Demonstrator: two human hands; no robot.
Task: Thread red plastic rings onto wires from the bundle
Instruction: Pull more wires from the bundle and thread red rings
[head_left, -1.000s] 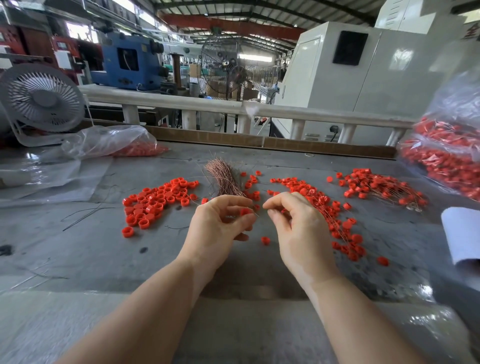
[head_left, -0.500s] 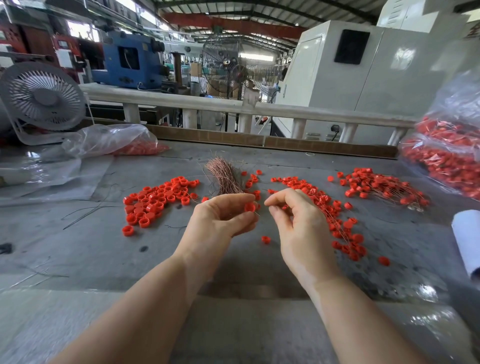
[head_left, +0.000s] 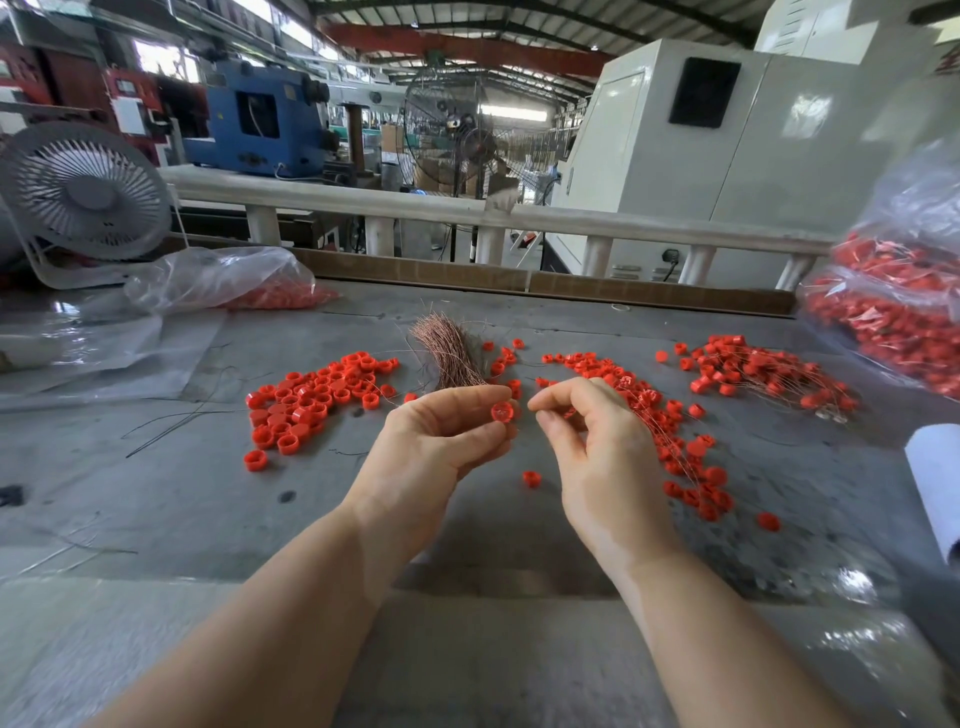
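My left hand (head_left: 436, 441) pinches one red plastic ring (head_left: 502, 412) between thumb and fingertips, raised above the grey table (head_left: 182, 493). Just to its right, my right hand (head_left: 597, 452) has thumb and forefinger pinched together near the ring; a thin wire between them is too fine to make out clearly. The copper wire bundle (head_left: 449, 353) lies just behind my left hand. Loose red rings (head_left: 311, 405) are heaped to the left. Rings threaded on wires (head_left: 675, 441) lie beside my right hand, with another such pile (head_left: 753, 371) at the far right.
A clear bag of red rings (head_left: 893, 312) stands at the right edge, another bag (head_left: 228, 283) at the back left. A white desk fan (head_left: 83, 202) sits far left. A white paper roll (head_left: 935, 478) lies at right. A single ring (head_left: 530, 478) rests between my hands.
Both hands have lifted slightly off the table and the left hand has turned the ring so its opening faces me. My right fingertips moved a little apart from the left.
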